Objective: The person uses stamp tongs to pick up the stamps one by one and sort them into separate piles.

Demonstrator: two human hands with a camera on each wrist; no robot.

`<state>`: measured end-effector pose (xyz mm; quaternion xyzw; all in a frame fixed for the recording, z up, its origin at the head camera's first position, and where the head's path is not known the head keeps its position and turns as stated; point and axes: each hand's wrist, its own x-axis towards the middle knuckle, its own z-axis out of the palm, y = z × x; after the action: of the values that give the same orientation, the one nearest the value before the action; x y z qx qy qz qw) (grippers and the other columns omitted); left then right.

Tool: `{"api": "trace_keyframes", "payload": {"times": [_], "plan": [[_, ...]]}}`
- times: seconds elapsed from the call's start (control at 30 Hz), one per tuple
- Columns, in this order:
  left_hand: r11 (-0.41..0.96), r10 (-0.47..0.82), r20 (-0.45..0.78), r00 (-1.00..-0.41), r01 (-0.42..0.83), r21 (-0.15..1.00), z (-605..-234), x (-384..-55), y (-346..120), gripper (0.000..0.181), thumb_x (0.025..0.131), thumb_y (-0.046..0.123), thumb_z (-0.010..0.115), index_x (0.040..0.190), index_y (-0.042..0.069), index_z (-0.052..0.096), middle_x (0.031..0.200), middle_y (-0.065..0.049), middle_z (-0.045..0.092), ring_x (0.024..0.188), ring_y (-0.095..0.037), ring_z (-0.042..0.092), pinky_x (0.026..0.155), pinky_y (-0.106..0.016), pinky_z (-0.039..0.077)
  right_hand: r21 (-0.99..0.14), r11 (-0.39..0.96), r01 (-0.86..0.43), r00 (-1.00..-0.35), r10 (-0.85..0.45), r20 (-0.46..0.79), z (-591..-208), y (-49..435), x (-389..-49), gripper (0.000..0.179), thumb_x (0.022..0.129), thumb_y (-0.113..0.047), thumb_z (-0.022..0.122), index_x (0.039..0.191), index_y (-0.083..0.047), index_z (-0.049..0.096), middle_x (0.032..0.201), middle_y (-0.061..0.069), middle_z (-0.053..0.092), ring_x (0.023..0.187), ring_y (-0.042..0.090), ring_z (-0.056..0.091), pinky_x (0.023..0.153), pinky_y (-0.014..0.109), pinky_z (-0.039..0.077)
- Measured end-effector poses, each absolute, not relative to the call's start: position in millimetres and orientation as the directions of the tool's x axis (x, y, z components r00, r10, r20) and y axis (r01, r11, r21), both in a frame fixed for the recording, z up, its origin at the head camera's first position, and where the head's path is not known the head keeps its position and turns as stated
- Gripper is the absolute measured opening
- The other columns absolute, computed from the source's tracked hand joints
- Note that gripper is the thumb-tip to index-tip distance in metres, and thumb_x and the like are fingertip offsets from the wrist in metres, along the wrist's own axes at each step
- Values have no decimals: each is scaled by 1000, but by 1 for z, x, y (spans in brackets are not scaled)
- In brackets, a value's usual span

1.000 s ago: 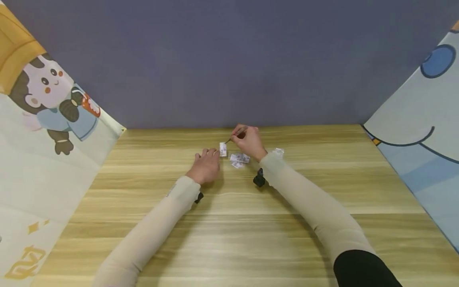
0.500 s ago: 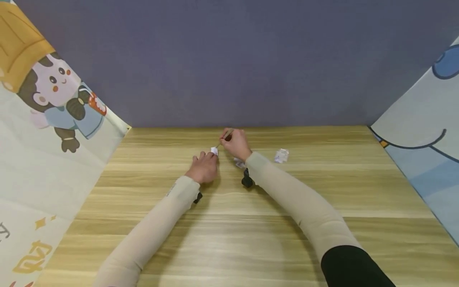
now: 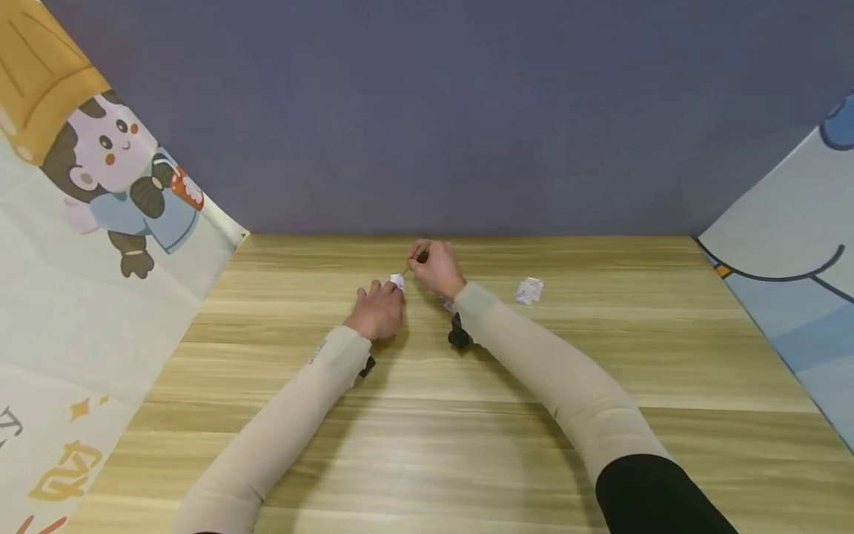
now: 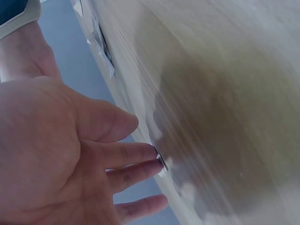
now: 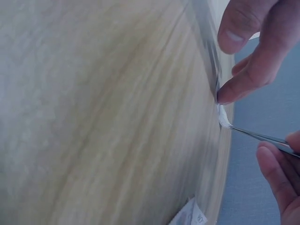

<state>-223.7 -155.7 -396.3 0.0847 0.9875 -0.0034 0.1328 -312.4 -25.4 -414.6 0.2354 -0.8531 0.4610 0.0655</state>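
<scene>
My left hand [image 3: 378,310] rests on the wooden table, fingers fairly straight. Its fingertips press a small white printed paper packet [image 3: 397,281] against the tabletop and cover part of it. In my right hand [image 3: 437,268], thumb and fingers pinch a pair of metal tweezers [image 5: 265,138]. The tweezers' tips touch the far end of the packet, which curls up slightly in the right wrist view. Some similar printed packets [image 3: 450,305] lie partly hidden under my right wrist.
A clear, crinkled plastic piece with print [image 3: 529,291] lies right of my right hand. A grey-blue partition [image 3: 427,119] stands along the table's back edge. Printed cartoon panels flank both sides. Each wrist carries a small black device.
My left fingertips have come onto the white packet. My right hand has shifted left with the tweezers, bringing their tips to the packet, and its forearm has uncovered the plastic piece.
</scene>
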Motion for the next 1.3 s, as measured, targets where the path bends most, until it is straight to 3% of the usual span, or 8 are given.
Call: {"api": "trace_keyframes", "payload": {"times": [0.3,0.53,0.9,1.3], "plan": [[988,155,-259,-953,155,20,-396,-223,-159,46,94,16,45,137,1,44,141,-11,40,121,-33,35,96,-55,27,-778,447,-442,-890,-327,318,-414,-22,-315,8,86,-8,65,81,-13,66,71,-3,63,63,11,59,56,25,48],[986,167,-254,-953,163,35,-396,-220,-156,50,91,14,49,138,0,43,143,-13,37,127,-34,31,99,-56,25,-811,425,-403,-908,-295,297,-404,9,-313,5,86,-8,67,82,-11,65,76,2,65,66,15,61,60,28,51],[953,302,-232,-925,287,99,-395,-217,-125,49,96,14,40,144,8,38,149,-8,31,135,-32,22,103,-57,20,-784,464,-412,-907,-294,302,-397,83,-309,3,85,-10,68,83,-8,66,75,5,65,65,18,60,62,32,50],[911,409,-248,-878,378,165,-401,-218,-86,48,98,19,45,145,16,38,150,-2,31,135,-27,23,103,-51,24,-752,527,-396,-906,-359,225,-410,121,-298,5,85,-11,69,88,-7,68,79,2,64,69,19,60,62,33,48]]}}
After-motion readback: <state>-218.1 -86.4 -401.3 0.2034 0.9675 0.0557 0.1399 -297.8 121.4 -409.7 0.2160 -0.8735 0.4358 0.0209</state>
